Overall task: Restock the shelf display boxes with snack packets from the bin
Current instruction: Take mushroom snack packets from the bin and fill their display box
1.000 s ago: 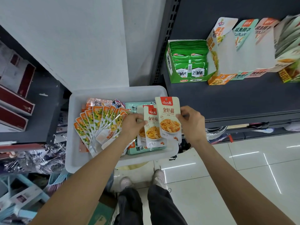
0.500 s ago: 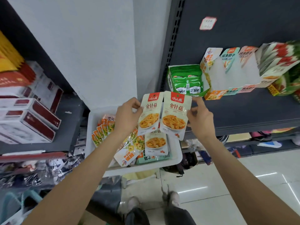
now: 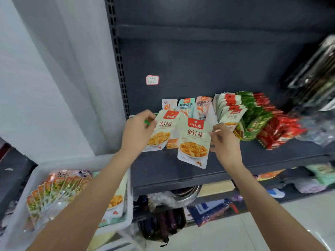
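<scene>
Both packets [image 3: 194,142] hang upright, long axis vertical, tops up.

— Where do the two snack packets sit?
— Both are held up in front of the shelf [image 3: 272,153]. The left hand [image 3: 137,132] pinches the left packet [image 3: 160,132] by its left edge; the right hand [image 3: 224,142] pinches the right packet [image 3: 194,142] by its right edge. The right packet overlaps the left one and hangs a little lower.

— And behind them?
— Three display boxes [image 3: 186,105] stand side by side on the shelf, partly hidden by the packets. Right of those come further rows of packets [image 3: 253,116].

— The bin?
— The bin [image 3: 127,211] is lower left, beside the shelf unit, under the left forearm, with fanned packets [image 3: 54,189] lying in it.
</scene>
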`<state>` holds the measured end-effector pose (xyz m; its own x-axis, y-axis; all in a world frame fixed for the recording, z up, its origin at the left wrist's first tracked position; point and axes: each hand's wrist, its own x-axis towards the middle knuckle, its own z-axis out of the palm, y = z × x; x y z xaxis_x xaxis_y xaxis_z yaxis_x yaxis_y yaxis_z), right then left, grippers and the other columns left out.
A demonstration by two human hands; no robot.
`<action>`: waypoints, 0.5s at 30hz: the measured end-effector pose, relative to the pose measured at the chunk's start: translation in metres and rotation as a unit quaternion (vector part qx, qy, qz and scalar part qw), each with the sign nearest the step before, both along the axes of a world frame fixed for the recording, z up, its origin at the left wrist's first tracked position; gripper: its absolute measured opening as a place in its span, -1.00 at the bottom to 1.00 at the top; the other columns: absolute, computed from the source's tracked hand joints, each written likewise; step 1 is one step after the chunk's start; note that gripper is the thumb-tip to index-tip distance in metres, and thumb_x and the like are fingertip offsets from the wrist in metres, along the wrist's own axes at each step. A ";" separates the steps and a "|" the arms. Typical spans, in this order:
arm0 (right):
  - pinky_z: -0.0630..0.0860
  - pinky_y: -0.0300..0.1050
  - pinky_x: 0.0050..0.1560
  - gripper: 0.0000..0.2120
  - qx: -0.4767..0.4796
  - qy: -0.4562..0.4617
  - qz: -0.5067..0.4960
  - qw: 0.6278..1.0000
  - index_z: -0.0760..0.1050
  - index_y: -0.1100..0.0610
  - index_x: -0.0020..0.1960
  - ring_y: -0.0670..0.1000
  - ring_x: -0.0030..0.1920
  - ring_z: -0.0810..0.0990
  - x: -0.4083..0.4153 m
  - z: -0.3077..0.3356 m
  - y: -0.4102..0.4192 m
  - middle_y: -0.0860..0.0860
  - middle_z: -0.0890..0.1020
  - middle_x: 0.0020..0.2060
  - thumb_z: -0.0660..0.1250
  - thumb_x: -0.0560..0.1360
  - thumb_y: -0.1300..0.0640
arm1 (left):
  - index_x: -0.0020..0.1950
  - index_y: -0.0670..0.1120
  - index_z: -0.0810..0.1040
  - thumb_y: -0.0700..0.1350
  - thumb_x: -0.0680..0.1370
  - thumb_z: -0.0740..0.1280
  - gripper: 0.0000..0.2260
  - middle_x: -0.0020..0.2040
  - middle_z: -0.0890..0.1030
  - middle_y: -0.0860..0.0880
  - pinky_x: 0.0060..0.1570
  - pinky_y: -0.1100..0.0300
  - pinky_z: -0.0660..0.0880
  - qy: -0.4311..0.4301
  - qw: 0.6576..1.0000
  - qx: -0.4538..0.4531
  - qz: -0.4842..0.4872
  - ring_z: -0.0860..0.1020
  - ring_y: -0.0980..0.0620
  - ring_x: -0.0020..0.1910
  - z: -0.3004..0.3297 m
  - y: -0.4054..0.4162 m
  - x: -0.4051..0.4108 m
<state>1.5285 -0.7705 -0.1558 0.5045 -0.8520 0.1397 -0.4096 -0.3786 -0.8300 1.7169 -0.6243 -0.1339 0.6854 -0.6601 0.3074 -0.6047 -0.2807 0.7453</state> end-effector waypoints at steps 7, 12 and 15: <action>0.61 0.19 -0.21 -0.94 -0.050 -0.012 -0.010 0.999 0.39 0.10 -0.03 0.09 -0.17 0.65 -0.056 0.024 -0.095 0.09 0.65 -0.16 0.19 0.59 0.22 | -0.07 -0.07 0.53 -0.19 0.54 0.32 -0.97 -0.16 0.60 0.00 -0.16 0.16 0.49 0.010 0.999 -0.043 0.032 0.57 0.01 -0.27 0.024 -0.084 -0.056; 0.62 0.17 -0.20 -0.86 -0.021 -0.048 -0.026 0.998 0.38 0.09 -0.13 0.07 -0.20 0.63 -0.057 0.032 -0.147 0.09 0.63 -0.24 0.21 0.58 0.27 | -0.10 -0.03 0.52 -0.17 0.54 0.32 -0.95 -0.18 0.58 0.07 -0.15 -0.01 0.58 0.054 0.996 -0.066 0.023 0.60 0.04 -0.17 0.032 -0.130 -0.057; 0.63 0.17 -0.17 -0.85 -0.008 -0.077 -0.038 0.996 0.41 0.06 -0.14 0.11 -0.12 0.65 -0.049 0.037 -0.178 0.12 0.65 -0.14 0.22 0.57 0.25 | -0.10 -0.04 0.53 -0.17 0.54 0.34 -0.96 -0.15 0.62 0.06 -0.12 0.16 0.53 0.032 0.997 -0.064 0.027 0.58 0.10 -0.15 0.037 -0.156 -0.054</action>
